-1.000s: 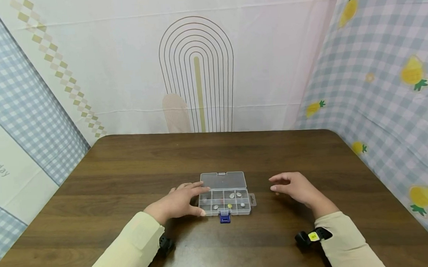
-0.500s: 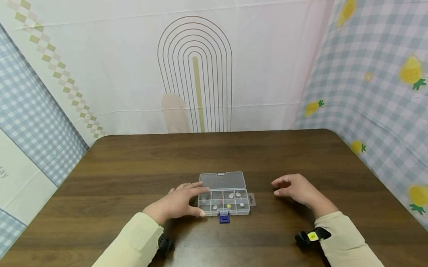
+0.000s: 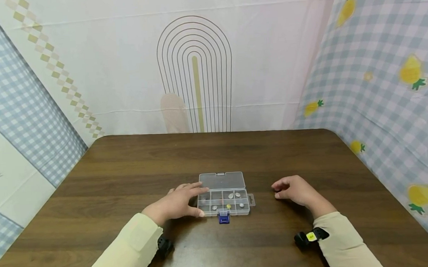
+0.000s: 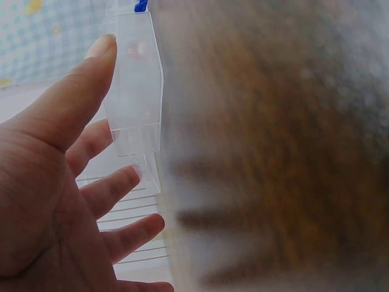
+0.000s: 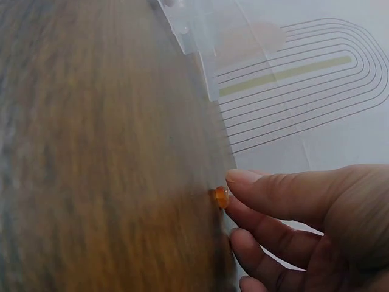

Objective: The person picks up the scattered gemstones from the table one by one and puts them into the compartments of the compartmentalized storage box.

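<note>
A clear plastic compartment box (image 3: pixel 223 207) lies on the table with its lid (image 3: pixel 221 180) swung back and a blue latch (image 3: pixel 223 217) at the front. Small white and yellow pieces sit in some compartments. My left hand (image 3: pixel 175 202) is at the box's left end, thumb by the front corner and forefinger along the back edge; in the left wrist view its fingers are spread, fairly straight. Right of the box, low at the tabletop, my right hand (image 3: pixel 295 189) pinches a small orange bead (image 5: pixel 221 197) between thumb and forefinger tips.
The brown wooden table (image 3: pixel 146 157) has rounded far corners. A white cloth (image 3: pixel 268 58) printed with arches hangs behind it, and a checked cloth (image 3: pixel 387 112) hangs at the right. A clear hanging tab (image 3: pixel 251 199) sticks out from the box's right side.
My right hand has come down a little toward the tabletop and its fingertips have closed in at the orange bead. The left hand and the box stay as they were.
</note>
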A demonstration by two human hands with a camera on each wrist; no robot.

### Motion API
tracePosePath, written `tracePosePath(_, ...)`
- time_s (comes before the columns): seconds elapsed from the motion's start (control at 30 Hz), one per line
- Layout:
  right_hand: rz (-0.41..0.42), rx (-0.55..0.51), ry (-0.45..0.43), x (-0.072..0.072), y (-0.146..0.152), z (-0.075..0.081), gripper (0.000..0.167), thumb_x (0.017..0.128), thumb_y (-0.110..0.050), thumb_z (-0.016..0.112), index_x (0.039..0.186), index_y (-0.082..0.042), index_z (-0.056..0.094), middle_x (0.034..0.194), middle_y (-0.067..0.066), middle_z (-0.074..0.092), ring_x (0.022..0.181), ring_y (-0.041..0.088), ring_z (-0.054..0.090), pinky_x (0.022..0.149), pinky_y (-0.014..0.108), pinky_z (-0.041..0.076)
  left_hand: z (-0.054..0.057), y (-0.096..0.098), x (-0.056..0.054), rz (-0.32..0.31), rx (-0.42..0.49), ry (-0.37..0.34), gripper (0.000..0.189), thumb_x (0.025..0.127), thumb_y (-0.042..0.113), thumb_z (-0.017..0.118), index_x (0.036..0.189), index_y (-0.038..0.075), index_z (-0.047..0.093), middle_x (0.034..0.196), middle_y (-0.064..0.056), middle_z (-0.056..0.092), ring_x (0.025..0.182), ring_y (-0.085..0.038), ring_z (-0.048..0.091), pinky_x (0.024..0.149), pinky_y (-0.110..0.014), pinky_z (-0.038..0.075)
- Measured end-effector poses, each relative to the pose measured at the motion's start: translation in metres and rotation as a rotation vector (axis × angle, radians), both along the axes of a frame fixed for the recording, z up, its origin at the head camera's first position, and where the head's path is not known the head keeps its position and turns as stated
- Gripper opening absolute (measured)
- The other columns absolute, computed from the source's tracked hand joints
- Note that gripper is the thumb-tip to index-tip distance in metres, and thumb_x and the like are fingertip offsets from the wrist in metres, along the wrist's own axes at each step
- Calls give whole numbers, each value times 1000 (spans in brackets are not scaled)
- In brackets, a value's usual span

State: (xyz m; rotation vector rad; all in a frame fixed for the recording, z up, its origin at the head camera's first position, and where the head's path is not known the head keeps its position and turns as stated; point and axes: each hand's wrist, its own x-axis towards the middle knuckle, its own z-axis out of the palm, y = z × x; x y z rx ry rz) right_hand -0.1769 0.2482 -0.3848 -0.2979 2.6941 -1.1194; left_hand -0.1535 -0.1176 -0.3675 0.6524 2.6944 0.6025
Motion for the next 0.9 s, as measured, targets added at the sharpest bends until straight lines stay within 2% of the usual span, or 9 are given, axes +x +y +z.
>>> tracePosePath(0.2, 1, -10, 15, 0, -1, -1, 25, 81, -4, 76, 104, 4, 71, 95, 10, 70, 89, 21, 62, 76, 35, 49, 1, 0, 1, -11, 6, 1, 70, 84, 36, 74, 146, 21, 45, 156, -9, 31, 141, -41, 26, 105, -70, 17)
tracePosePath(0.6, -27, 37, 11, -1, -2, -4, 20, 84, -3, 72, 103, 1, 72, 95, 8, 68, 88, 21, 61, 79, 42, 50, 1, 0, 1, 5, 4, -4, 70, 84, 35, 74, 146, 23, 45, 156, -7, 31, 141, -40, 26, 106, -69, 17)
tracePosePath(0.9, -31, 26, 8, 0, -3, -4, 18, 84, -3, 71, 102, 1, 72, 94, 7, 68, 85, 19, 60, 76, 39, 50, 0, 0, 1, 9, 6, -3, 69, 84, 36, 74, 146, 24, 46, 156, -8, 31, 141, -39, 26, 105, -70, 17)
